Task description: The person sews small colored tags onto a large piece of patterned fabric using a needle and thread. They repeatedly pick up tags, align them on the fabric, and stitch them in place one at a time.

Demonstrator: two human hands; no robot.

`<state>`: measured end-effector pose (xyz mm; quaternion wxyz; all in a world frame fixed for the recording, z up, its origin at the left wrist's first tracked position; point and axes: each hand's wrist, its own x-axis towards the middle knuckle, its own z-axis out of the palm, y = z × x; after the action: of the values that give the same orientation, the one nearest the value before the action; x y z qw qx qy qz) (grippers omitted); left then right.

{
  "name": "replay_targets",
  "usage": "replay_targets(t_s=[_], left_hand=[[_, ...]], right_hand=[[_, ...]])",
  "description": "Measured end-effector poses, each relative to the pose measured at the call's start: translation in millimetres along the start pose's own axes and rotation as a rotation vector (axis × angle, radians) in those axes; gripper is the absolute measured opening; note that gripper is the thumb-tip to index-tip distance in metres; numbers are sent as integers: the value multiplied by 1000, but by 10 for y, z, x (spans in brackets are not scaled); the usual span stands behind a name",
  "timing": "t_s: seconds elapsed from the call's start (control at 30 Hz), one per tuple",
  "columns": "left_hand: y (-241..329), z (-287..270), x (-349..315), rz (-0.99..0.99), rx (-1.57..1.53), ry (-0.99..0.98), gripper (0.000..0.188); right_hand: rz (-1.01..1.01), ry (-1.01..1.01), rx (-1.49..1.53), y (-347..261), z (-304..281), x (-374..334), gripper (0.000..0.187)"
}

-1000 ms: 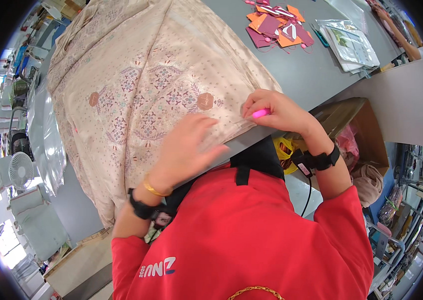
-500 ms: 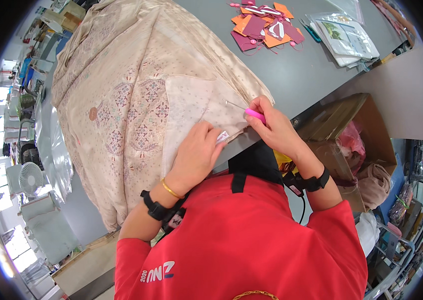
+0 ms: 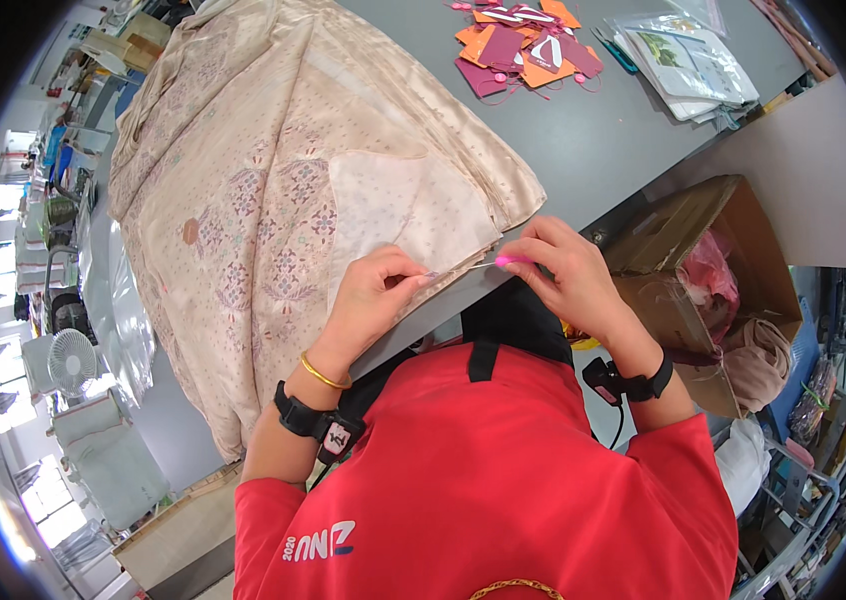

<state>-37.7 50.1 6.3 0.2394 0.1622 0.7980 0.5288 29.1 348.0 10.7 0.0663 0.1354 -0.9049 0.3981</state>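
Note:
A large beige patterned fabric [image 3: 273, 180] lies spread over a grey table [image 3: 583, 140]. Part of it is folded back, showing a paler lining with small dots. My left hand [image 3: 373, 300] pinches the fabric's near edge at the table's front. My right hand [image 3: 563, 275] grips a small pink tool [image 3: 511, 261] with its tip at that same edge, just right of my left fingers. Both wrists wear black bands, and a gold bangle sits on the left one.
Orange and maroon card tags [image 3: 523, 45] and clear plastic sleeves with papers [image 3: 693, 60] lie at the table's far side. An open cardboard box [image 3: 703, 280] holding pink and beige cloth stands to the right. A small white fan [image 3: 73, 355] is at the left.
The fabric has been turned back, exposing the pale lining. My hands have slid from the cloth's top down to its near edge, and my left hand went from lying flat to pinching.

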Motion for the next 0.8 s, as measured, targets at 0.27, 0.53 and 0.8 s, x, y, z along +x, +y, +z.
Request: replay_targets(t_s=[0.27,0.53,0.8], left_hand=[[-120,76,4,-16,-129,50,7],[-38,101,5,71,65,21,11],[88,155,159,33,301,-50,21]], right_hand=[[6,-14,-33,-19,131,-62,10],[-182,-30,-143,-58,176,12,10],[-392,-115,-154,12,433,187,39]])
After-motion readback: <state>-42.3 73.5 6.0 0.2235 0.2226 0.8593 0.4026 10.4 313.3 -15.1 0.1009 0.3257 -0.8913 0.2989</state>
